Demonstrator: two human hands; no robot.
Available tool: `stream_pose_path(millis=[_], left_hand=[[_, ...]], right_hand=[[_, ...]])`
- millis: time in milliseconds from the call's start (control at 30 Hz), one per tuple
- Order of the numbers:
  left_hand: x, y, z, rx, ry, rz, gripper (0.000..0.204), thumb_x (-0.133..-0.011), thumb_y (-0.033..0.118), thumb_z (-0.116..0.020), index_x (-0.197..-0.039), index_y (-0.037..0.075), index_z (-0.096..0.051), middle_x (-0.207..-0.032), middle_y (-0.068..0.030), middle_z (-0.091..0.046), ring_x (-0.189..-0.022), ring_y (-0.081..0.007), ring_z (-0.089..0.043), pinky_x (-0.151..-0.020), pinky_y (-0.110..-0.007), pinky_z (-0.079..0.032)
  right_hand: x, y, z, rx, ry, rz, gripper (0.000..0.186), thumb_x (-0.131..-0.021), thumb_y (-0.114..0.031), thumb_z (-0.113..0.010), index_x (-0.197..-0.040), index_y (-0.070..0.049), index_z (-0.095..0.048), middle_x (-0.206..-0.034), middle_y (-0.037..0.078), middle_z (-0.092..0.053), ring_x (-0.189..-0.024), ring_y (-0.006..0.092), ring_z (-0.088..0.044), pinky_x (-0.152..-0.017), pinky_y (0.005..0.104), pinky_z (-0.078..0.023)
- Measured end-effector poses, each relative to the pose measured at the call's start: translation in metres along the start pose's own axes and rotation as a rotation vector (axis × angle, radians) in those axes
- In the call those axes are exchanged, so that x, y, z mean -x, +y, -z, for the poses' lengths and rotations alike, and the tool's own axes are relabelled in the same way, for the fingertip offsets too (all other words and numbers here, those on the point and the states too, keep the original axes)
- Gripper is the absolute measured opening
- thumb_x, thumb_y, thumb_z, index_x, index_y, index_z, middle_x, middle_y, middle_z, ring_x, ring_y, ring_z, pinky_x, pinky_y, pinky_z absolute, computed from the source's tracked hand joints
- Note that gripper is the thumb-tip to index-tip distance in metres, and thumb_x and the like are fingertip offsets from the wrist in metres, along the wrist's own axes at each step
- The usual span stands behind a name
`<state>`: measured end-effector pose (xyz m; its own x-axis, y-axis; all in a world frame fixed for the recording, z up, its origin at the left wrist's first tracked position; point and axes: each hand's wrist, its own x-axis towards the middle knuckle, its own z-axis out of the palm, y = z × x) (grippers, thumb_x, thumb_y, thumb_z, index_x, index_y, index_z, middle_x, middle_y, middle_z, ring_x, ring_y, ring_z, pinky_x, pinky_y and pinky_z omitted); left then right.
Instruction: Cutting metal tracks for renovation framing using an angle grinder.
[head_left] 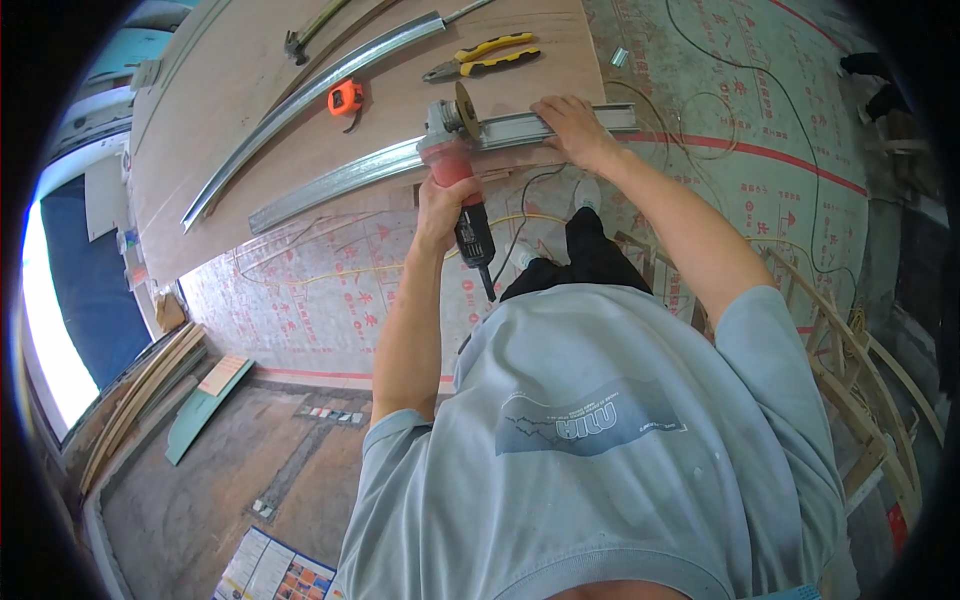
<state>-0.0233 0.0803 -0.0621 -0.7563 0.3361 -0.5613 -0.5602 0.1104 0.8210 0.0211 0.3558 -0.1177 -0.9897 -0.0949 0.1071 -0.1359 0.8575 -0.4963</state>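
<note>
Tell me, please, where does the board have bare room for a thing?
Bare board shows left of the hammer, and between the far metal channel and near metal channel, left of the orange tape measure. It is crowded around the grinder, with left hand, right hand and pliers close.

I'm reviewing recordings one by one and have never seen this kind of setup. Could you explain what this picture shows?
There is no robot here, just a person's two bare hands. The single picture comes from a wide fisheye camera on the person's head, looking down, so straight edges bend near the rim. Picture left is the person's left.

The left hand grips a red and black grinder, its disc above a metal channel. Whether they touch is unclear. The right hand rests on the channel, right of the disc.

The channel lies along the near side of a board. Also on it are pliers, an orange tape measure, a hammer and a second channel.
</note>
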Motion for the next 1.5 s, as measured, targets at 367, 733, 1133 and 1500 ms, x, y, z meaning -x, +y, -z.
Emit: stream_pose_path(millis=[367,733,1133,1500], left_hand=[[-0.003,-0.005,0.003,-0.017,-0.038,0.022,0.024,-0.080,0.003,-0.074,-0.099,0.003,-0.059,-0.083,-0.0043,-0.061,-0.070,-0.0159,-0.061,-0.065,-0.031,-0.053],[-0.004,-0.008,0.006,-0.017,-0.050,0.047,0.023,-0.080,0.004,-0.074,-0.098,0.002,-0.060,-0.084,-0.0057,-0.062,-0.069,-0.0171,-0.063,-0.065,-0.032,-0.054],[0.002,-0.021,0.011,-0.026,-0.069,0.068,0.025,-0.082,0.004,-0.072,-0.103,0.003,-0.058,-0.085,-0.0062,-0.063,-0.071,-0.0181,-0.064,-0.067,-0.033,-0.055],[0.029,-0.039,0.015,0.007,-0.060,0.081,0.029,-0.079,0.001,-0.074,-0.104,0.003,-0.059,-0.087,-0.0035,-0.061,-0.071,-0.0154,-0.063,-0.066,-0.031,-0.054]], right_hand=[[0.000,-0.004,-0.001,-0.020,-0.018,-0.024,0.062,-0.081,-0.009,-0.076,-0.139,-0.008,-0.052,-0.137,0.011,-0.055,-0.129,0.0326,-0.050,-0.112,0.0465,-0.037],[0.000,0.001,-0.007,-0.020,0.023,-0.019,0.065,-0.077,-0.008,-0.079,-0.137,-0.008,-0.054,-0.134,0.011,-0.057,-0.130,0.0341,-0.049,-0.112,0.0466,-0.037],[-0.001,-0.004,0.001,0.033,-0.047,-0.048,0.061,-0.083,-0.008,-0.074,-0.140,-0.007,-0.053,-0.138,0.011,-0.054,-0.130,0.0319,-0.049,-0.112,0.0454,-0.037],[-0.001,0.003,-0.007,0.004,0.062,0.016,0.060,-0.082,-0.013,-0.076,-0.137,-0.008,-0.054,-0.132,0.011,-0.058,-0.127,0.0341,-0.051,-0.110,0.0460,-0.039]])
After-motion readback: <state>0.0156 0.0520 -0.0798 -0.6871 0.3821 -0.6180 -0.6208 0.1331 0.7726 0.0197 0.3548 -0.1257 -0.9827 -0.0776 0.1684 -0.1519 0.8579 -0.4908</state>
